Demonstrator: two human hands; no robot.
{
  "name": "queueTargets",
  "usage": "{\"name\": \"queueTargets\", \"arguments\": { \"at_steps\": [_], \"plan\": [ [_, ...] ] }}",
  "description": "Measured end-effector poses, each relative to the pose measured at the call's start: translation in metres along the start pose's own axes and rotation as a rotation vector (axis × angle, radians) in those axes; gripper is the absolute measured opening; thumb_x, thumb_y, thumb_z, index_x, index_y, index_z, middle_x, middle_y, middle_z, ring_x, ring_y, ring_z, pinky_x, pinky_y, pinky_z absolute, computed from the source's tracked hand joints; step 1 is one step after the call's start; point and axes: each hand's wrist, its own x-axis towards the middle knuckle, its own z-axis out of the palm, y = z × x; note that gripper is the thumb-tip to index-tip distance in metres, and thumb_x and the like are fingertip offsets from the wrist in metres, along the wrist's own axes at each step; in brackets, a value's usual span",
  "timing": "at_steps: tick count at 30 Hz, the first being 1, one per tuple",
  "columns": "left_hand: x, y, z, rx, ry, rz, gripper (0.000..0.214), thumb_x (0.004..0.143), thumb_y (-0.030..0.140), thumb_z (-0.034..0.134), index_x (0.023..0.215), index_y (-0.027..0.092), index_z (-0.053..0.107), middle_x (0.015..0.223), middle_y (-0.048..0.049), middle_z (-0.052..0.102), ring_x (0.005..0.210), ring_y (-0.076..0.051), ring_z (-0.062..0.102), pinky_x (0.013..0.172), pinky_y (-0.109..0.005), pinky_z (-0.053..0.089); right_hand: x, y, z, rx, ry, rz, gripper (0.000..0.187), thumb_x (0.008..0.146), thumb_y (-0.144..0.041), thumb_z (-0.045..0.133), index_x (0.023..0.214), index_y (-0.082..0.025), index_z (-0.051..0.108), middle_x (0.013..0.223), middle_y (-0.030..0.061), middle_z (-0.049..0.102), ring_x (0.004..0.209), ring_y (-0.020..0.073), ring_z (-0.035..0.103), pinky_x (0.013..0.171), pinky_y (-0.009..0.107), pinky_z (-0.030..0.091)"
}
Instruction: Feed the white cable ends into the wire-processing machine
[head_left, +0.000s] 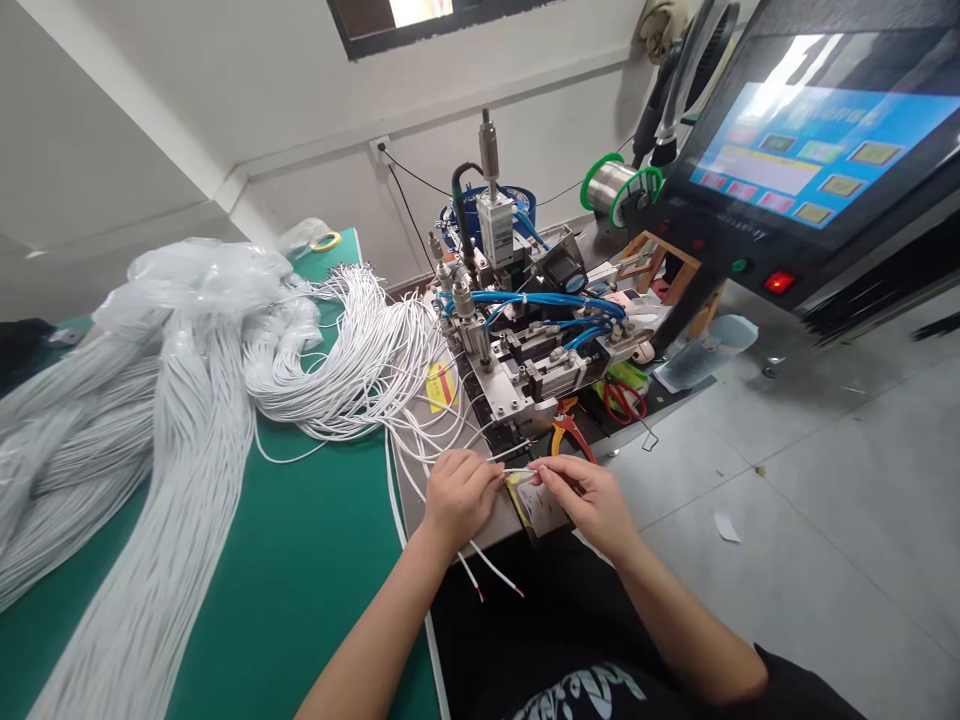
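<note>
A white cable [518, 470] stretches between my two hands at the front edge of the machine. My left hand [463, 495] is closed around it, knuckles up. On the right, my right hand [585, 497] pinches the cable's end between thumb and fingertips. Two more cable ends [499, 570] with reddish tips hang out below my left hand. Just beyond my hands stands a metal bench machine [517, 370] with blue air tubes. Pliers with orange and red handles [570, 432] lie close to my right hand.
Loose white cables [360, 370] heap up left of the machine, beside bagged cable bundles [195, 400] on a green table [300, 580]. A touchscreen panel [817, 150] overhangs the right side. Red-handled scissors [624, 400] and a solder wire spool [619, 188] are near the machine.
</note>
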Motion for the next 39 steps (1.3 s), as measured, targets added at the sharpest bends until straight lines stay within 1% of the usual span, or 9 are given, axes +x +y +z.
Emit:
{"name": "queueTargets", "arguments": {
  "at_steps": [3, 5, 9, 12, 14, 22, 33, 36, 39],
  "plan": [
    [-0.001, -0.001, 0.001, 0.024, 0.005, -0.012, 0.013, 0.088, 0.022, 0.054, 0.077, 0.02, 0.062, 0.07, -0.0018, 0.061, 0.076, -0.018, 0.055, 0.07, -0.032, 0.039, 0.003, 0.003, -0.002, -0.099, 0.036, 0.014, 0.025, 0.087, -0.038, 0.055, 0.09, -0.02, 0.071, 0.081, 0.0051, 0.069, 0.063, 0.016, 0.059, 0.055, 0.026, 0.046],
    [-0.001, -0.001, 0.001, 0.023, 0.005, -0.027, 0.013, 0.088, 0.022, 0.053, 0.08, 0.02, 0.063, 0.071, -0.0021, 0.062, 0.076, -0.017, 0.055, 0.069, -0.031, 0.039, 0.005, 0.005, -0.003, -0.187, 0.075, -0.004, 0.023, 0.086, -0.037, 0.054, 0.088, -0.02, 0.07, 0.078, 0.0045, 0.068, 0.056, 0.014, 0.054, 0.051, 0.026, 0.043],
    [0.0, -0.001, 0.001, 0.012, -0.027, -0.015, 0.015, 0.09, 0.021, 0.051, 0.091, 0.02, 0.065, 0.073, -0.0027, 0.063, 0.074, -0.017, 0.055, 0.069, -0.031, 0.04, 0.012, 0.008, -0.006, -0.374, 0.135, -0.103, 0.02, 0.087, -0.034, 0.052, 0.087, -0.021, 0.068, 0.078, 0.0043, 0.066, 0.062, 0.016, 0.055, 0.056, 0.027, 0.043],
    [0.001, -0.001, 0.001, 0.017, -0.037, 0.002, 0.022, 0.091, 0.018, 0.047, 0.102, 0.022, 0.066, 0.07, -0.0023, 0.061, 0.073, -0.017, 0.054, 0.068, -0.031, 0.041, 0.017, 0.009, -0.007, -0.453, 0.133, -0.159, 0.02, 0.088, -0.032, 0.05, 0.088, -0.022, 0.068, 0.08, 0.0049, 0.066, 0.074, 0.019, 0.059, 0.066, 0.029, 0.045],
    [0.001, 0.0, 0.0, 0.02, -0.03, 0.003, 0.026, 0.091, 0.017, 0.045, 0.106, 0.023, 0.066, 0.069, -0.002, 0.06, 0.073, -0.017, 0.054, 0.068, -0.031, 0.041, 0.021, 0.011, -0.008, -0.462, 0.112, -0.162, 0.02, 0.088, -0.033, 0.051, 0.088, -0.022, 0.068, 0.08, 0.0049, 0.066, 0.075, 0.0194, 0.059, 0.068, 0.03, 0.045],
    [0.003, 0.0, 0.001, 0.057, 0.026, 0.019, 0.029, 0.088, 0.012, 0.049, 0.107, 0.023, 0.067, 0.075, -0.0036, 0.063, 0.081, -0.019, 0.053, 0.072, -0.034, 0.041, 0.044, 0.033, -0.004, -0.279, 0.063, -0.067, 0.023, 0.086, -0.037, 0.054, 0.076, -0.019, 0.065, 0.072, 0.0017, 0.065, 0.064, 0.016, 0.056, 0.06, 0.026, 0.041],
    [0.003, 0.001, 0.002, 0.112, 0.01, -0.007, 0.034, 0.084, 0.01, 0.049, 0.108, 0.025, 0.068, 0.079, -0.0049, 0.063, 0.082, -0.02, 0.052, 0.077, -0.038, 0.039, 0.059, 0.044, -0.009, -0.095, -0.173, 0.03, 0.029, 0.083, -0.041, 0.05, 0.065, -0.019, 0.052, 0.057, -0.005, 0.044, 0.054, 0.0109, 0.04, 0.052, 0.022, 0.031],
    [0.003, 0.001, 0.003, 0.116, 0.013, -0.032, 0.034, 0.083, 0.009, 0.05, 0.106, 0.025, 0.068, 0.08, -0.0046, 0.064, 0.082, -0.021, 0.052, 0.078, -0.039, 0.037, 0.063, 0.046, -0.006, 0.007, -0.183, 0.05, 0.029, 0.08, -0.041, 0.053, 0.062, -0.019, 0.05, 0.056, -0.0055, 0.043, 0.054, 0.0102, 0.038, 0.052, 0.022, 0.03],
    [0.003, 0.002, 0.003, 0.106, 0.018, -0.044, 0.033, 0.082, 0.009, 0.052, 0.104, 0.026, 0.069, 0.079, -0.0041, 0.064, 0.083, -0.021, 0.052, 0.079, -0.039, 0.036, 0.064, 0.05, 0.0, 0.161, -0.155, 0.124, 0.031, 0.075, -0.043, 0.057, 0.058, -0.019, 0.048, 0.052, -0.0065, 0.04, 0.049, 0.0088, 0.035, 0.048, 0.021, 0.028]
  ]
}}
